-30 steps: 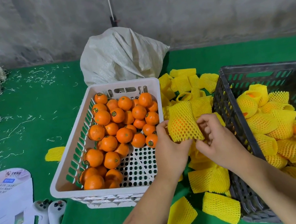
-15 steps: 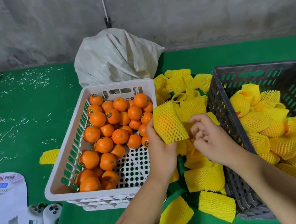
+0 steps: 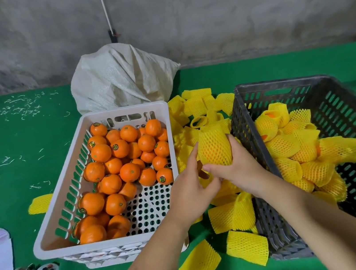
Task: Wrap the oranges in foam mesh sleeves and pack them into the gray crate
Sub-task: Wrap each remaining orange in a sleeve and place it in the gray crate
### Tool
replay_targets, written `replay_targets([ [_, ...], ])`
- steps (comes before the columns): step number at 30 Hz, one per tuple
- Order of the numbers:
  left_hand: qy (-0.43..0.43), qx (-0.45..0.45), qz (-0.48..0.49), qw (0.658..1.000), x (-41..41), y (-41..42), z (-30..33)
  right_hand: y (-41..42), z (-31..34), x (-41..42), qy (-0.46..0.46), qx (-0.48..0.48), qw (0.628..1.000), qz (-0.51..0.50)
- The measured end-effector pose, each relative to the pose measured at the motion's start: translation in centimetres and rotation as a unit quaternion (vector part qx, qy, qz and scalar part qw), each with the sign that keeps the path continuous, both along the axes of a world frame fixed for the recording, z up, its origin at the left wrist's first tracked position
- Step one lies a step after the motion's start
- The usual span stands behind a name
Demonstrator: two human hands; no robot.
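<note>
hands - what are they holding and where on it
Both hold one sleeved orange. The right hand grips its lower right side; the left hand touches its lower left edge with straight fingers.

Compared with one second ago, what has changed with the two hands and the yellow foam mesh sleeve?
The yellow foam mesh sleeve with an orange inside passed from the left hand to the right hand, which now grips it, nearer the gray plastic crate. The left hand let go, fingers straight beside it. The loose oranges in the white plastic basket and the wrapped ones in the crate look unchanged.
</note>
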State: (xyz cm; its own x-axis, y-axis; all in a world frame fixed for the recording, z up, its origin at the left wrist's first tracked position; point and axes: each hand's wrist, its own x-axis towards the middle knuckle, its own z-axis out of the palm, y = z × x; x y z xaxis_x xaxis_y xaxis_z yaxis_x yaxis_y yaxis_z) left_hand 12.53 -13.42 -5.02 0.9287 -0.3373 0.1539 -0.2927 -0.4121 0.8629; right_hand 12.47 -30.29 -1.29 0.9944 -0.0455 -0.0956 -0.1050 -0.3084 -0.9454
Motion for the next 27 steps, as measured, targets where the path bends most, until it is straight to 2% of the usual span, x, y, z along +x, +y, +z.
replay_targets([
  [2, -0.015, 0.008, -0.01, 1.0, -0.2, 0.2, -0.1, -0.6, 0.3, 0.3, -0.016, 0.046, 0.996, -0.069],
  [3, -0.02, 0.006, -0.014, 1.0, -0.3, 0.2, -0.3, -1.4, 0.5, 0.7, -0.026, 0.099, 0.987, -0.127],
  [4, -0.021, 0.001, -0.016, 1.0, -0.3, 0.2, -0.5, -2.6, 0.9, 1.1, -0.037, 0.18, 0.964, -0.19],
  [6, -0.021, 0.002, -0.013, 1.0, -0.1, 0.1, -0.8, -5.3, 1.8, 1.9, -0.06, 0.328, 0.891, -0.306],
  [7, -0.023, 0.013, -0.01, 1.0, 0.0, 0.1, -0.8, -6.5, 2.2, 2.0, -0.066, 0.338, 0.872, -0.347],
  [8, -0.03, 0.028, -0.008, 0.999, 0.1, 0.0, -0.8, -7.1, 2.4, 2.0, -0.061, 0.301, 0.876, -0.372],
  [10, -0.049, 0.063, -0.003, 0.997, 0.2, -0.3, -0.8, -7.2, 1.9, 1.3, -0.025, 0.167, 0.912, -0.373],
  [13, -0.045, 0.076, 0.021, 0.996, 0.4, -0.6, -0.8, -7.0, 0.2, 0.6, 0.079, -0.014, 0.952, -0.296],
  [15, -0.025, 0.058, 0.037, 0.997, 0.5, -0.7, -0.8, -7.0, 0.1, 0.6, 0.068, -0.131, 0.958, -0.244],
  [18, -0.013, 0.013, 0.05, 0.999, 0.5, -0.7, -0.8, -6.1, 0.6, 0.4, -0.006, -0.299, 0.94, -0.165],
  [21, -0.001, -0.08, 0.081, 0.993, 0.6, -0.6, -0.6, -4.3, 0.9, 0.3, -0.092, -0.458, 0.88, -0.092],
  [22, 0.007, -0.117, 0.099, 0.988, 0.7, -0.6, -0.4, -3.3, 1.1, 0.6, -0.114, -0.463, 0.876, -0.067],
  [24, 0.017, -0.176, 0.135, 0.975, 0.9, -0.5, 0.0, -0.4, 1.2, 1.3, -0.127, -0.407, 0.904, -0.016],
  [27, 0.016, -0.196, 0.165, 0.967, 2.1, 1.1, 0.4, 4.9, 0.4, 2.7, -0.142, -0.316, 0.934, 0.088],
])
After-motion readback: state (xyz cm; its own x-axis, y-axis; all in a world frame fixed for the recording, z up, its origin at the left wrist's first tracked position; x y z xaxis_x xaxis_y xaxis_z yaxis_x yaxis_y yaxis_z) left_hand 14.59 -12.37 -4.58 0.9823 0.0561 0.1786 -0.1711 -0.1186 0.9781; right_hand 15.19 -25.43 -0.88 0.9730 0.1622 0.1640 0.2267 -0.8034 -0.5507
